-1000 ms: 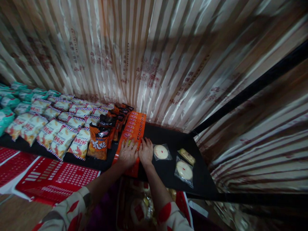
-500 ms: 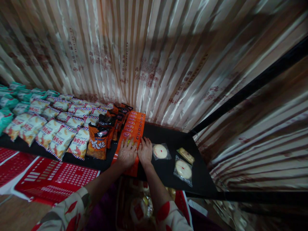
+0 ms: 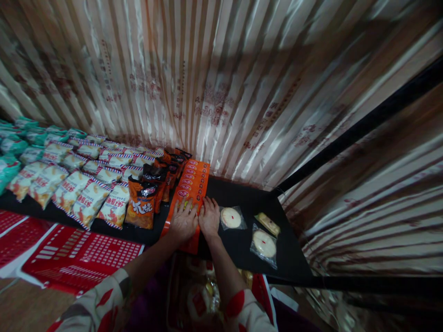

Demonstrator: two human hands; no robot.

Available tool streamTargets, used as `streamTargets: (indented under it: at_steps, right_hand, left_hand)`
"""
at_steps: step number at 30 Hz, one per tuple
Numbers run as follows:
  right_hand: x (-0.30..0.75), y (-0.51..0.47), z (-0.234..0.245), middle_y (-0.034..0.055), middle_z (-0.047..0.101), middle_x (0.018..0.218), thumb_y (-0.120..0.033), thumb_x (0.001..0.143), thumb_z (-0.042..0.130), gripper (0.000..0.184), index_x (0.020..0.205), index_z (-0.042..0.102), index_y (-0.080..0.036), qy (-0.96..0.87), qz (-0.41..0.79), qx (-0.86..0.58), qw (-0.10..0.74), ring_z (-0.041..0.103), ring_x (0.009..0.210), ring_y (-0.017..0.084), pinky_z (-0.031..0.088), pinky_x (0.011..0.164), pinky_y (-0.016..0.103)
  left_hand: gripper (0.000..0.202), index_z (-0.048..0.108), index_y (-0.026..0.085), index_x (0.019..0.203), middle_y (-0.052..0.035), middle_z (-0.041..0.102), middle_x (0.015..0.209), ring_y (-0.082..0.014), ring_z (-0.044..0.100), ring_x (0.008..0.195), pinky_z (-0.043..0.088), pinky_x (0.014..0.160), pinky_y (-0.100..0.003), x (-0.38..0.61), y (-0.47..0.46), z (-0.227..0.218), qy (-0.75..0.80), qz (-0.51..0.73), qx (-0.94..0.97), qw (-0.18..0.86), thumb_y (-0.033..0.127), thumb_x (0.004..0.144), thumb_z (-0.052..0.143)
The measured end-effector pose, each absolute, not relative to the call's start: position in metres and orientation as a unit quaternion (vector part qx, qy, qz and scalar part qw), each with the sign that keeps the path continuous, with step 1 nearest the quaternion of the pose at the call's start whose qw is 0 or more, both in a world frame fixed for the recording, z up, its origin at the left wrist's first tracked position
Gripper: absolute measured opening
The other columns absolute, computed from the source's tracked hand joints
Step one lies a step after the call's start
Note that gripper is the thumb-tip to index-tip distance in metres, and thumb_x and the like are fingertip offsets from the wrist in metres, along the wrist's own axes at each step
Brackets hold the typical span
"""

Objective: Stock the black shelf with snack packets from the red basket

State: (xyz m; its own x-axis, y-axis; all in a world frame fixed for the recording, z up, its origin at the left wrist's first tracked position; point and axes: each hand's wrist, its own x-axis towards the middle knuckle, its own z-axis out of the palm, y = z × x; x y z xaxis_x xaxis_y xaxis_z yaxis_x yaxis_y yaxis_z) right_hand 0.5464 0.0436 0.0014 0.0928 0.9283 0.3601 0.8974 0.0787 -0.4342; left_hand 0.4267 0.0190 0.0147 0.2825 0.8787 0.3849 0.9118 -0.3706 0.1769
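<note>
On the black shelf lies a long orange strip of printed snack packets [image 3: 189, 182], its far end near the back wall. My left hand [image 3: 184, 222] rests on it with the fingers spread flat. Close beside it, my right hand [image 3: 209, 217] lies along the strip's right edge, fingers stretched out. Neither hand is wrapped around anything. Left of the strip stands an orange and black snack bag [image 3: 140, 205], with more such bags in a row behind it. To the right are two round white flat cakes in clear wrappers, the nearer-hand cake [image 3: 231, 217] and the front cake [image 3: 264, 243].
Rows of white snack bags [image 3: 114, 206] and green bags [image 3: 32, 154] fill the shelf's left. A small wrapped snack [image 3: 268, 223] lies right. Red baskets [image 3: 79, 258] stand below; one under my arms holds packets. A black post [image 3: 346, 133] slants across the right.
Both hands stay on the orange strip in almost the same place. The view has shifted very slightly; nothing has been picked up or let go.
</note>
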Motion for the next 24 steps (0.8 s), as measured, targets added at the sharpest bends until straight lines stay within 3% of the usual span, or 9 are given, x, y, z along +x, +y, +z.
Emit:
streamTargets:
  at_steps: [24]
  right_hand:
    - [0.5469,0.0438,0.0002,0.0081,0.059,0.125,-0.016,0.086,0.033,0.043,0.122,0.057,-0.012,-0.672,0.040,-0.680,0.290,0.038,0.124,0.024,0.034,0.100,0.040]
  left_hand:
    - [0.041,0.054,0.021,0.124,-0.0093,0.048,0.136,-0.0318,0.033,0.131,0.025,0.105,-0.056,0.4284,0.0178,0.0195,-0.578,-0.190,-0.794,0.017,0.034,0.086,0.044]
